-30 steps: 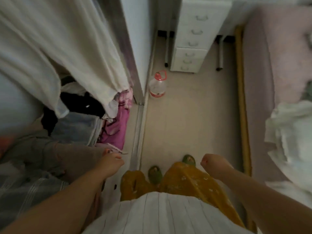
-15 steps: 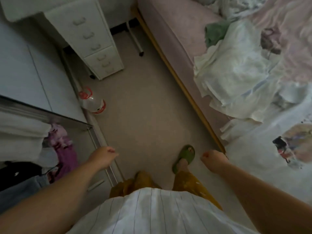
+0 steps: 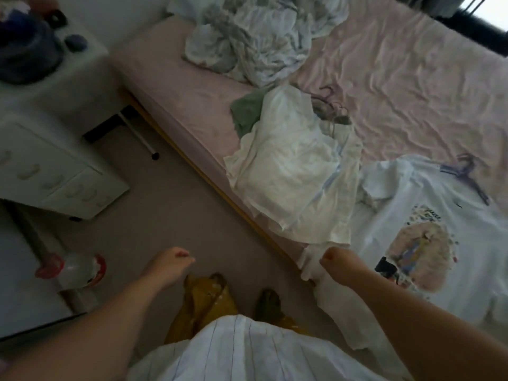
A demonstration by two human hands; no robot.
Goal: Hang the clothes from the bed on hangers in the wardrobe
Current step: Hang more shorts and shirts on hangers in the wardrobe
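A pink-sheeted bed [image 3: 412, 78] fills the right half of the head view. On its near edge lies a white printed T-shirt [image 3: 406, 215] with a purple hanger [image 3: 464, 171] at its collar. Left of it sits a heap of cream-white clothes [image 3: 291, 171], with a green garment [image 3: 247, 111] tucked behind and a thin dark hanger [image 3: 330, 105] on top. My right hand [image 3: 339, 258] hangs loosely curled over the T-shirt's hem at the bed edge and holds nothing. My left hand [image 3: 171, 261] hangs loosely curled over the floor, holding nothing.
A crumpled white-grey blanket [image 3: 253, 42] lies at the bed's far end. A white drawer unit [image 3: 49, 171] stands to the left, with a red-capped plastic jug [image 3: 77, 270] on the floor beside the white wardrobe door [image 3: 22, 270]. Beige floor [image 3: 170, 204] lies between.
My view has swung right, away from the open wardrobe towards the bed. Both hands stay low and hold nothing; the right one now hangs at the T-shirt's hem.
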